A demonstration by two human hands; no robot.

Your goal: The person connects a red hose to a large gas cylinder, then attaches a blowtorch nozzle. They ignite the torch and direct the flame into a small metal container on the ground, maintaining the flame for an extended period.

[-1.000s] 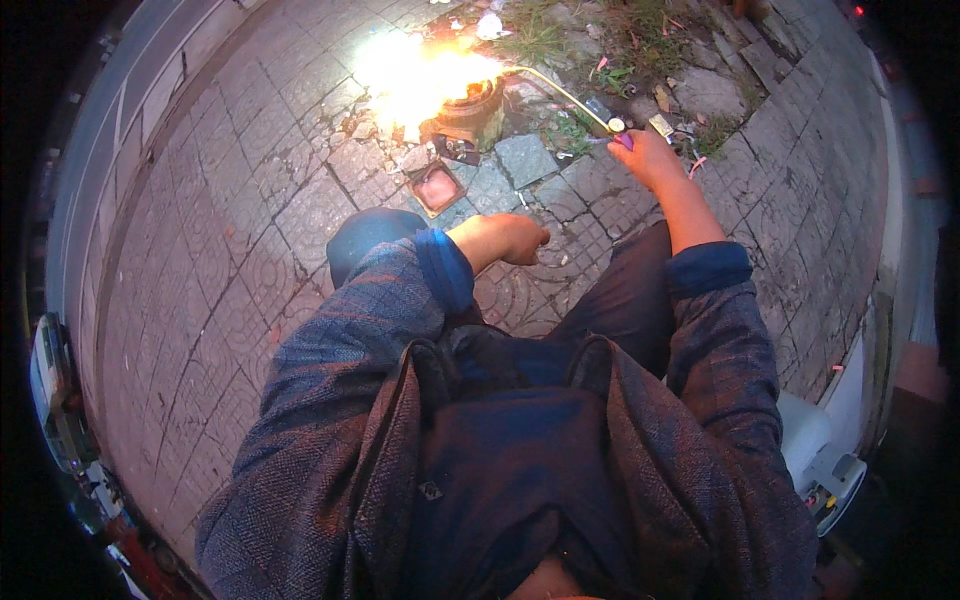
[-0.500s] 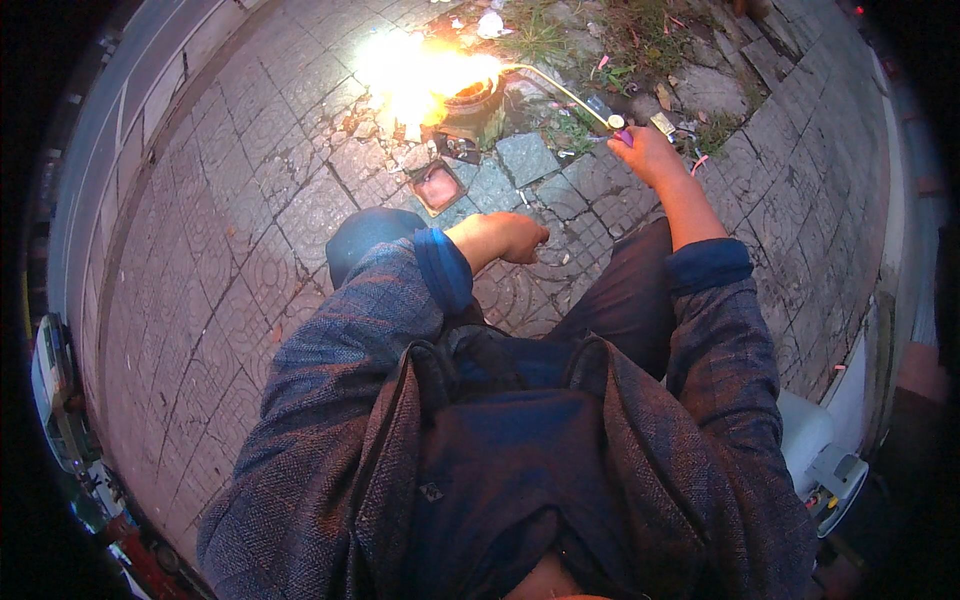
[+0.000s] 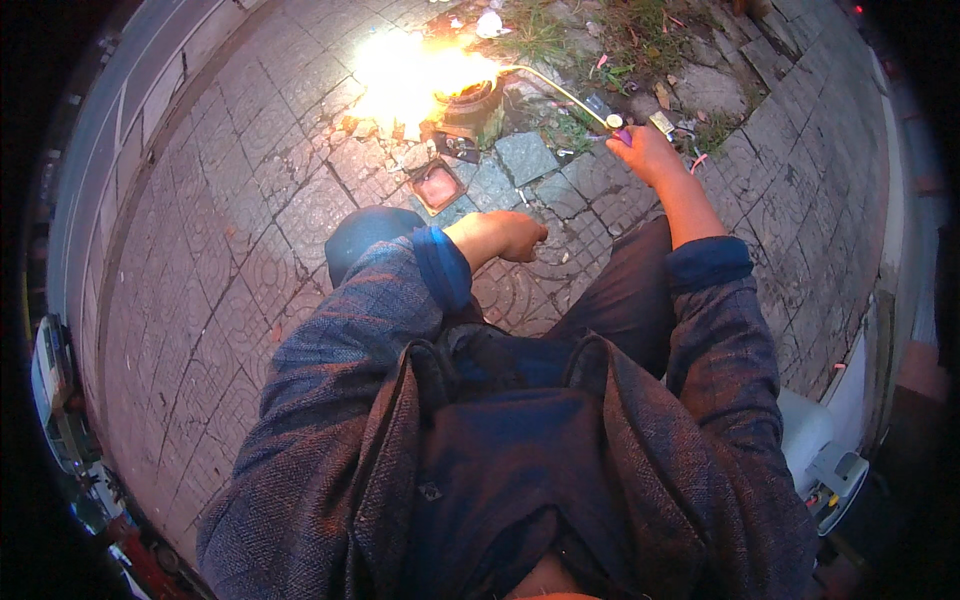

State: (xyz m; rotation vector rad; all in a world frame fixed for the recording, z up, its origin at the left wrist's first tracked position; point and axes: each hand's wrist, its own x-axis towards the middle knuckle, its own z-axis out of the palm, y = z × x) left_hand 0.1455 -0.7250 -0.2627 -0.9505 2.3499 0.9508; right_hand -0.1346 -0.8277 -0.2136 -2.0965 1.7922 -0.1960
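Note:
My right hand [image 3: 645, 153] is closed around the purple handle of a gas torch [image 3: 560, 90] with a long, thin brass-coloured tube. The tube slants up and left to a round, dark-rimmed stove [image 3: 470, 108] on the pavement. A glaring yellow-white flame [image 3: 410, 80] spreads left from the stove's top and washes out part of its outline. My left hand [image 3: 508, 236] hangs loosely over the paving beside my left knee, back upward, its fingers partly hidden and nothing visible in it. In front of it lies a small square tray [image 3: 437, 187] with a pinkish middle.
A loose grey slab [image 3: 526, 158] lies right of the stove. Grass [image 3: 535, 35], rubble and litter fill the broken paving behind it. A white lump [image 3: 490, 25] sits at the far edge. A kerb and road run along the left. A pale plastic thing [image 3: 815, 450] stands at my right.
The flame's bright patch has shifted shape slightly, showing a little more of the stove's rim. Both hands and the torch stay almost in place.

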